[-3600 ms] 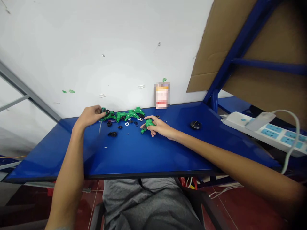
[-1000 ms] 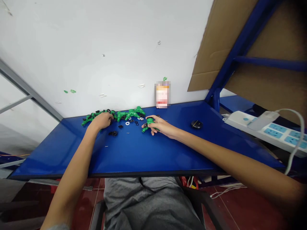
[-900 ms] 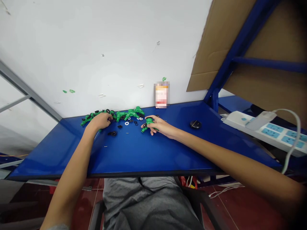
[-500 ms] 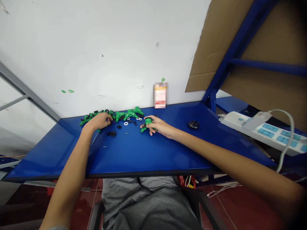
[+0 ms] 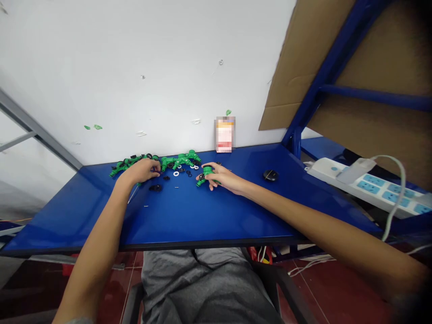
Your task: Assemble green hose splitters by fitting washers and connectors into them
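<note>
Moved since the earliest view: the left hand (image 5: 140, 171) had come down onto the line of green plastic hose Y-fittings (image 5: 185, 159), fingers curled. Whether it clamped anything could not be told — a thin steel shaft (image 5: 132, 195) showed beneath it. The right hand (image 5: 216, 176) stayed closed on 1 green Y-fitting (image 5: 206, 170), well left of the black round cap (image 5: 270, 175). Count, all left of that cap: at least 4 fittings lying, overlap preventing an exact figure; 1 held; 3 white washers (image 5: 176, 173); 1 black rubber ring (image 5: 155, 187); 2 small screws (image 5: 176, 186).
</note>
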Demonstrator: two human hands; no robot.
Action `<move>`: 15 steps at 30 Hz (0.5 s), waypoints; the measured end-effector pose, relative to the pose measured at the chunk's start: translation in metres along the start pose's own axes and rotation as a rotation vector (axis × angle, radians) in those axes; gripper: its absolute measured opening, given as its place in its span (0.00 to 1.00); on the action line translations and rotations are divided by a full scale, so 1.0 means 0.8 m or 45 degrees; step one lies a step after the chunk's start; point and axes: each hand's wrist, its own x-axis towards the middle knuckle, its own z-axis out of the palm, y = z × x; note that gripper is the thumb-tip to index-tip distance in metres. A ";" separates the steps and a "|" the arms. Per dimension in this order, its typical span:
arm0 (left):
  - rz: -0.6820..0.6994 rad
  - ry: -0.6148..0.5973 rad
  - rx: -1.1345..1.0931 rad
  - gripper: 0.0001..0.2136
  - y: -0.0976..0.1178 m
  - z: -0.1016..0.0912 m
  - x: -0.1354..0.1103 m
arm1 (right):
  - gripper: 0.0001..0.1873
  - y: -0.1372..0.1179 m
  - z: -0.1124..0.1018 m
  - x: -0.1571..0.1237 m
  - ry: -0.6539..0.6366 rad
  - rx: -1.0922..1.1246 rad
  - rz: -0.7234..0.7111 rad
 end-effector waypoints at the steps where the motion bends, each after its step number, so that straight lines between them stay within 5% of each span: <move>1: 0.020 0.033 -0.004 0.06 -0.001 -0.003 -0.002 | 0.27 -0.001 0.000 -0.001 -0.005 -0.002 -0.002; 6: 0.038 0.449 -0.254 0.12 0.009 -0.020 -0.015 | 0.27 -0.003 0.001 -0.002 -0.005 0.006 0.002; 11: 0.211 0.992 -0.909 0.16 0.077 -0.016 -0.015 | 0.28 0.003 -0.001 0.002 -0.002 0.049 -0.011; 15: 0.368 1.003 -1.139 0.15 0.136 0.006 -0.010 | 0.30 0.010 -0.004 0.007 0.002 0.031 -0.029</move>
